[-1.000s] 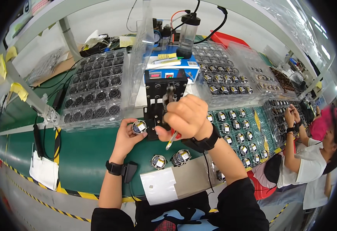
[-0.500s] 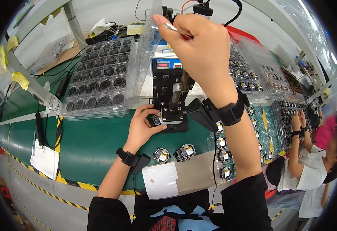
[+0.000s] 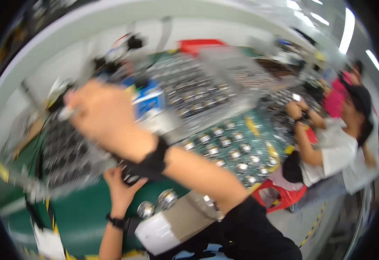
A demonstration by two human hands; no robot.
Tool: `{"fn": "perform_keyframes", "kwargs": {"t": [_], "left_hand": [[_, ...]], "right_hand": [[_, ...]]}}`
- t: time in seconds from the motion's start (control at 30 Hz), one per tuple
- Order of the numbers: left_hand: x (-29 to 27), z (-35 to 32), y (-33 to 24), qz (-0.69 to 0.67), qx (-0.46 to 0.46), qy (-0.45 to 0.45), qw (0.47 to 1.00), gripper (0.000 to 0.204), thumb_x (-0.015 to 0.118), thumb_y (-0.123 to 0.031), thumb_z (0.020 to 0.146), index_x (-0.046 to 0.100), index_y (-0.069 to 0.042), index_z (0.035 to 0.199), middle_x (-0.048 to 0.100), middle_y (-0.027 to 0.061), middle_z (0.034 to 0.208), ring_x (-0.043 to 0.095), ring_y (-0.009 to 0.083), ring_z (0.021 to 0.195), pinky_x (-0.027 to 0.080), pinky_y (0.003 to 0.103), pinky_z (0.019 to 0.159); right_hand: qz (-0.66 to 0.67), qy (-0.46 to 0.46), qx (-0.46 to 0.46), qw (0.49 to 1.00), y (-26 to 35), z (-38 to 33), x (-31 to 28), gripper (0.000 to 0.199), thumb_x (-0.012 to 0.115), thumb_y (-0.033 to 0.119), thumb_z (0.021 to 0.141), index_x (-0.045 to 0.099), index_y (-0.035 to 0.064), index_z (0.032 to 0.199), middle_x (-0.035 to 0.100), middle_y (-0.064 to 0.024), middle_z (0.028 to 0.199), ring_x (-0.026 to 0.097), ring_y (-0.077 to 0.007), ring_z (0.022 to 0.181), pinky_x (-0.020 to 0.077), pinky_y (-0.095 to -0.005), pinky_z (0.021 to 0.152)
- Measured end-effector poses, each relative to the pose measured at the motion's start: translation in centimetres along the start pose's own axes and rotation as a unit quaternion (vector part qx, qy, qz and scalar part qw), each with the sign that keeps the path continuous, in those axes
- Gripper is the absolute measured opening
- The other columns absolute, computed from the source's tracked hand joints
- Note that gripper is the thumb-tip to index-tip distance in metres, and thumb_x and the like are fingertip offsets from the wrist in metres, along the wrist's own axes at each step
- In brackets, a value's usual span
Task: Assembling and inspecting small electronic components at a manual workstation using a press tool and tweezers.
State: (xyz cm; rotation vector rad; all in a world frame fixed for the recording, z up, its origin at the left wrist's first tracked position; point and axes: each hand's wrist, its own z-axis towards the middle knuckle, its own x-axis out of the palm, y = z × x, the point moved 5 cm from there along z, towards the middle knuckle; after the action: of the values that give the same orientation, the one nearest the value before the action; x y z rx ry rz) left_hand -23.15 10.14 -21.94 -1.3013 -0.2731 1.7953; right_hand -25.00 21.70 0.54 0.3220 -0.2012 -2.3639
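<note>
Right hand (image 3: pixel 105 115) hangs raised above the green bench (image 3: pixel 81 216), fingers curled together around a thin pale tool (image 3: pixel 64 113) that pokes out on its left side; motion blur hides the tool's shape. Left hand (image 3: pixel 121 188) reaches up to the dark fixture (image 3: pixel 131 175) at the bench's middle, touching its lower edge; I cannot tell whether its fingers clamp anything. Two round metal parts (image 3: pixel 157 203) lie just beside that wrist, near a white card (image 3: pixel 154 234). Trays of parts (image 3: pixel 224 143) fill the right side, where another person (image 3: pixel 332 143) works.
</note>
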Motion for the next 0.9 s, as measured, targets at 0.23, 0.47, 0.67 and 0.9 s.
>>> {"fn": "perform_keyframes", "kwargs": {"t": [0.23,0.47,0.67,0.9], "left_hand": [[5.8,0.5,6.6,-0.317,-0.128,-0.002,0.940,0.068,0.079,-0.010,0.072,0.040,0.005,0.126,0.060,0.0168,0.104,0.060,0.0204,0.086,0.051,0.035,0.074],[-1.6,0.5,-0.7,-0.009,-0.028,0.091,0.995,0.040,0.070,-0.016,0.078,0.054,0.007,0.107,0.063,0.0168,0.088,0.059,0.0223,0.084,0.047,0.039,0.071],[-9.4,0.2,3.1,0.094,-0.076,0.185,0.975,0.037,0.065,-0.007,0.084,0.053,-0.001,0.119,0.058,0.0080,0.110,0.056,0.0199,0.091,0.047,0.033,0.078],[-16.0,2.3,-5.1,-0.260,-0.090,-0.104,0.956,0.038,0.056,-0.015,0.091,0.050,-0.001,0.126,0.056,0.0130,0.116,0.054,0.0246,0.100,0.045,0.035,0.083]], "right_hand": [[0.086,-0.013,0.067,0.994,0.4,-0.6,0.5,0.015,0.060,0.015,0.079,0.054,0.0094,0.066,0.051,-0.0087,0.069,0.054,-0.0315,0.058,0.0368,-0.0421,0.047],[0.080,-0.073,-0.012,0.994,1.6,-1.8,-1.7,0.021,0.062,0.016,0.080,0.050,0.0050,0.067,0.047,-0.0095,0.068,0.050,-0.0310,0.051,0.0348,-0.0409,0.045],[0.066,-0.082,-0.243,0.964,5.2,-8.6,-4.3,0.023,0.067,0.020,0.072,0.048,0.0114,0.062,0.044,-0.0011,0.065,0.045,-0.0197,0.053,0.0306,-0.0332,0.047],[0.124,0.094,0.024,0.988,4.1,-12.7,-3.3,0.022,0.066,0.020,0.078,0.052,0.0057,0.069,0.057,-0.0063,0.070,0.057,-0.0234,0.059,0.0399,-0.0386,0.049]]}}
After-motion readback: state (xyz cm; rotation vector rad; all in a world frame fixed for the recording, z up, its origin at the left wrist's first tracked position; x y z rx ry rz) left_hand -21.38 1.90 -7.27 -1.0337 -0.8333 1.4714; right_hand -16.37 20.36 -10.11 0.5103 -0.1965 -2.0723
